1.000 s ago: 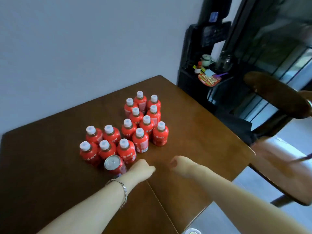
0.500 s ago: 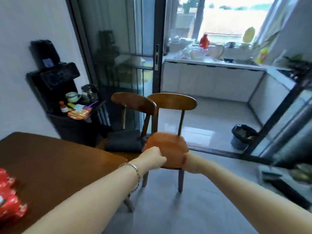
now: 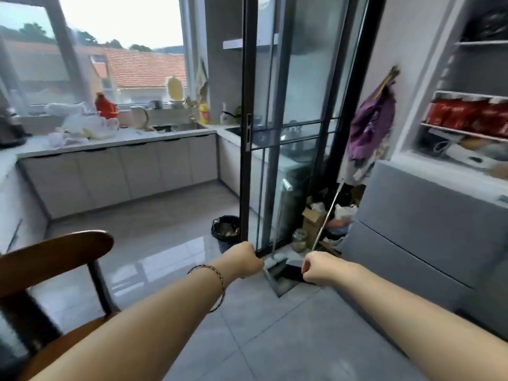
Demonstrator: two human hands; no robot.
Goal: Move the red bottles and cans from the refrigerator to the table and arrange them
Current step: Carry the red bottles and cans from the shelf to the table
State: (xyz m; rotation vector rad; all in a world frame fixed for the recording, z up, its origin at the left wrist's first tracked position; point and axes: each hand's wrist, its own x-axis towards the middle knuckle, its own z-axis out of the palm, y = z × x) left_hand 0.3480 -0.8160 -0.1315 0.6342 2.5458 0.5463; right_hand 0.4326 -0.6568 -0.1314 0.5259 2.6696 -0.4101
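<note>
Red bottles (image 3: 467,112) stand upright in one row on a white shelf (image 3: 461,132) inside the open refrigerator (image 3: 411,127), far right of view. Bodies are red with pale markings, and the tops are whitish. They are packed side by side, touching. Too blurred to count or to tell bottles from cans. The row runs off the right edge.
</note>
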